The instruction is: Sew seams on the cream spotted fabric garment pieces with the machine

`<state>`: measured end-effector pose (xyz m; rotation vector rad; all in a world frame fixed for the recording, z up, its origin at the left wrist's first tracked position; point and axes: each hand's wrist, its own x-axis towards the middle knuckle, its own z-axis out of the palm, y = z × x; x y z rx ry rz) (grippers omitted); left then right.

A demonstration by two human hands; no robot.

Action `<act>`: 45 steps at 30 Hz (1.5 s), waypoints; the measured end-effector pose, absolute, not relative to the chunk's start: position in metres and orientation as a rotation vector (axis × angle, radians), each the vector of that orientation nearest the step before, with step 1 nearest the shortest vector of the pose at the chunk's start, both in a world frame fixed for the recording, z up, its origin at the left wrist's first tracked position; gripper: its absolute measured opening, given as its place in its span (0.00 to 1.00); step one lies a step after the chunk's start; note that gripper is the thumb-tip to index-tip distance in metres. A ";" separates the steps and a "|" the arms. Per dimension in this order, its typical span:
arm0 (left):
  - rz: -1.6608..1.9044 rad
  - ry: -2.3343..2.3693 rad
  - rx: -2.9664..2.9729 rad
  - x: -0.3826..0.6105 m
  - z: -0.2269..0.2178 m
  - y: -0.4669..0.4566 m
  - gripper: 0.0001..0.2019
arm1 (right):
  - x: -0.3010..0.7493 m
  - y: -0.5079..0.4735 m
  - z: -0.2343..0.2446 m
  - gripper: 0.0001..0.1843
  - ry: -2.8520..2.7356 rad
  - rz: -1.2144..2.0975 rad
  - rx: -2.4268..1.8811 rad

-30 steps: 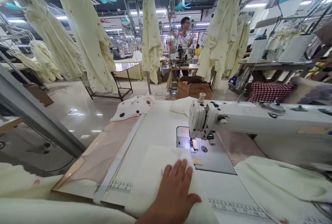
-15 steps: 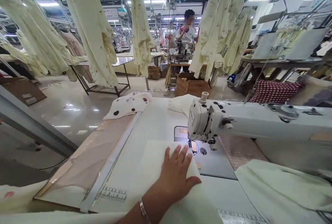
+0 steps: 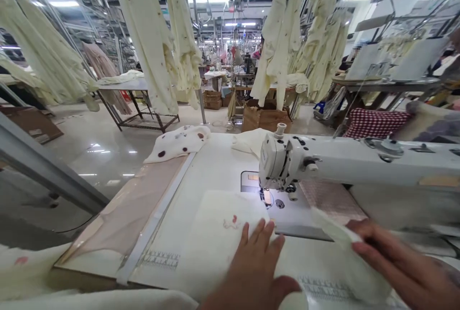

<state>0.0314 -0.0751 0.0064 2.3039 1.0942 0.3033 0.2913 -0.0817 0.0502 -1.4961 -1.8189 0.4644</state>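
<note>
My left hand (image 3: pixel 254 264) lies spread on a pale cream fabric piece (image 3: pixel 212 221) with a small red print, in front of the sewing machine (image 3: pixel 283 161). The far right corner of that piece reaches close to the lit needle area (image 3: pixel 266 196). At the right, my right hand (image 3: pixel 391 252) is slightly blurred and pinches the edge of a second pale fabric piece (image 3: pixel 359 267), raised over the table front. Its thumb and fingers are closed on the cloth.
A dotted white cloth (image 3: pixel 179 143) lies at the table's far left corner, beside a pinkish covered panel (image 3: pixel 143 200). Printed rulers (image 3: pixel 160 260) mark the front. Beyond hang cream garments (image 3: pixel 147 37); a cardboard box (image 3: pixel 266 117) stands on the floor.
My right hand has come into view, lifting pale fabric from the right. My left hand has slid toward me, uncovering the red print. Hanging garments have shifted, and the far person is now mostly hidden.
</note>
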 end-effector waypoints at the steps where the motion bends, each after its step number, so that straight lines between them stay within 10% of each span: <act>1: 0.380 1.130 2.213 0.030 0.010 -0.074 0.33 | 0.285 -0.083 0.063 0.06 -1.779 0.522 -1.362; 6: 0.721 1.122 1.590 0.004 0.031 -0.064 0.20 | 0.291 -0.099 0.067 0.30 -1.305 0.652 -1.380; 21: -0.004 1.540 2.316 0.011 0.029 -0.061 0.12 | 0.224 -0.047 0.011 0.09 -2.285 0.461 -1.515; 25: 0.224 1.404 2.380 0.012 0.025 -0.058 0.24 | 0.223 -0.035 0.011 0.13 -2.352 0.529 -1.414; 34: 0.547 1.038 1.933 -0.016 0.035 -0.055 0.09 | 0.281 -0.077 0.066 0.12 -1.749 0.824 -1.360; 41: 0.785 1.004 2.166 0.019 0.018 -0.079 0.30 | 0.284 -0.099 0.065 0.16 -1.772 0.759 -1.452; 45: 0.619 1.095 2.368 0.035 0.010 -0.081 0.10 | 0.272 -0.108 0.072 0.18 -1.700 0.778 -1.443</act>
